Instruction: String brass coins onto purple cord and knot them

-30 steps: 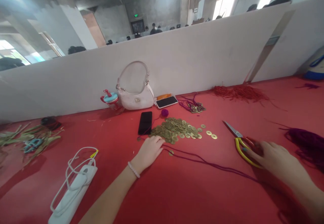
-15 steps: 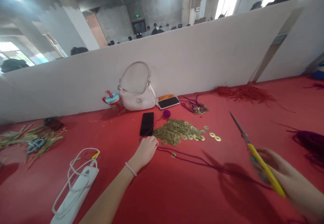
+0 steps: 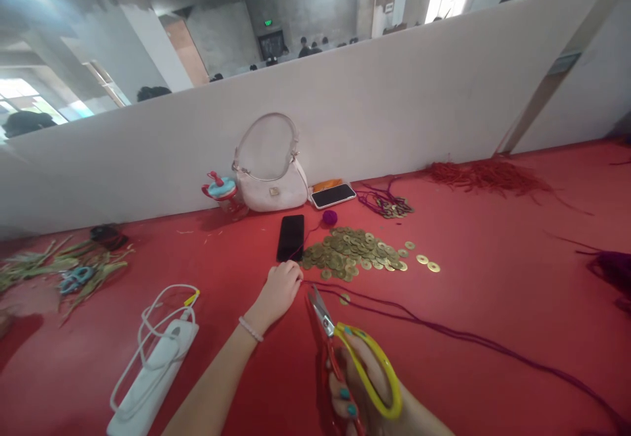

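My left hand [image 3: 282,289] rests on the red table with its fingers closed on a purple cord [image 3: 419,321]. The cord runs from there in doubled strands to the right edge. My right hand [image 3: 362,370] grips scissors [image 3: 326,324] with one yellow and one red handle. Their blades are slightly apart, with the tips just right of my left fingers and close to the cord; whether they touch it I cannot tell. Behind lies a heap of brass coins with holes [image 3: 352,250]. One coin [image 3: 345,298] sits by the cord.
A black phone [image 3: 290,237] and a purple yarn ball [image 3: 330,217] lie near the heap. Farther back are a white handbag [image 3: 273,189], a cup [image 3: 224,193] and a second phone [image 3: 334,195]. A white power strip [image 3: 152,377] is at left, red strands [image 3: 486,178] at back right.
My right hand has brought the scissors from the far right to beside my left hand, and the blades have opened a little. My left hand stays on the cord.
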`<state>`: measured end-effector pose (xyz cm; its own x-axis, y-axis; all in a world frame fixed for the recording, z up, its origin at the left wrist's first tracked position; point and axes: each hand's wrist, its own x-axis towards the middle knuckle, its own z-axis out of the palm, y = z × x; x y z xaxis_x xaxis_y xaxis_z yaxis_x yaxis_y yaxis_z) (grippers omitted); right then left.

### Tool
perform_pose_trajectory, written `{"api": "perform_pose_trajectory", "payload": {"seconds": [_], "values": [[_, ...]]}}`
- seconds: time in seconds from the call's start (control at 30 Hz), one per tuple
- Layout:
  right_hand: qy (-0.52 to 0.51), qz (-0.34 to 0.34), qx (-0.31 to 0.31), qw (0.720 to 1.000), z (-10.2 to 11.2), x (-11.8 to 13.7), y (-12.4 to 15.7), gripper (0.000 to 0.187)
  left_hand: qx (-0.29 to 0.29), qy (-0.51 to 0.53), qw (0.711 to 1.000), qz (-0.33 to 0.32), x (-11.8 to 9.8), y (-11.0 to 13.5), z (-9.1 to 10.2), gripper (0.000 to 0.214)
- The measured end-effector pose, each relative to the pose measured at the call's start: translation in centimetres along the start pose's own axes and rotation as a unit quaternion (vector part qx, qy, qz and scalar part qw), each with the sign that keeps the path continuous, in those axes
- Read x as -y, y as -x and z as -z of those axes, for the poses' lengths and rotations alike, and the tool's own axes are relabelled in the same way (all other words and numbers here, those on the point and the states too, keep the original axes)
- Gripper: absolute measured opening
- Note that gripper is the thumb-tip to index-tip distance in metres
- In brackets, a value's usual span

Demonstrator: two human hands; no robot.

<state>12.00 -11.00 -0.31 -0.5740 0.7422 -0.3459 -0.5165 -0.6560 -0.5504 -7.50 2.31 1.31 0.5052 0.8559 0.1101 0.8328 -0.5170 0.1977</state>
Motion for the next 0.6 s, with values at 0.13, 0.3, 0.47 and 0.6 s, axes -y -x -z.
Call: {"api": "perform_pose_trajectory", "payload": {"seconds": [0.13,0.3,0.47,0.6], "values": [[-0.079,-0.062,-0.021,0.995,-1.3,0.0,-1.6,0.039,-0.005,0.023,1.0,0.006,-0.2,0.3,0.0,0.011],[-0.055,-0.055,-0.038,0.996,-1.9,0.6,-2.2,0.04,-0.013,0.046,0.999,0.007,-0.4,0.7,0.0,0.011],[-0.022,-0.045,-0.046,0.998,-2.1,0.7,-2.3,0.043,-0.021,0.055,0.998,0.022,-0.5,0.7,0.2,0.01],[-0.014,-0.078,-0.065,0.995,-2.0,0.8,-1.8,0.045,-0.031,0.056,0.997,0.05,-0.5,0.7,0.3,0.008]]}}
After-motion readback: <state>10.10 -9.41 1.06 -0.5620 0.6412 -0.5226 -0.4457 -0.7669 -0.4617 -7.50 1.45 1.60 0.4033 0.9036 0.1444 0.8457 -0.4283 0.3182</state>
